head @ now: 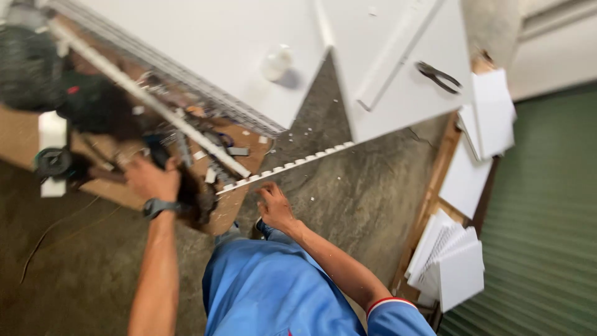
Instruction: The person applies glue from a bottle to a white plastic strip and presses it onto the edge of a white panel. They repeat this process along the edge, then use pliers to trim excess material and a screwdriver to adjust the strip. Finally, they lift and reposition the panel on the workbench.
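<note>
**A:** ok so what's the right hand [275,208] actually doing here? frame's pretty smeared.

**B:** It sits low on the concrete floor [367,186], fingers half curled, nothing in it that I can see. Right at its 12 o'clock is the near end of a long white notched strip [286,166]. Fingertips look just beside that end, maybe touching, can't tell for sure.

**A:** which way does the strip run?

**B:** Long axis goes from about 8 o'clock, over the edge of a brown board [233,205], up toward 2 o'clock, where it ends near the corner of a big white panel [404,93]. So it leads away from the right hand up and to the right.

**A:** and the left hand [151,179]?

**B:** Wristwatch [157,206] on it, and it's buried in a dark, blurry clutter of tools on the board, around 9 o'clock from the right hand. Looks closed around something dark, but I can't tell what, or if it's really gripping.

**A:** so the right hand is the nearer one to the strip?

**B:** Yeah, clearly. Also a pair of black pliers [438,76] lies on the white panel at 1 o'clock, well apart from both hands, and stacks of white sheets [460,274] at 4 o'clock.
</note>
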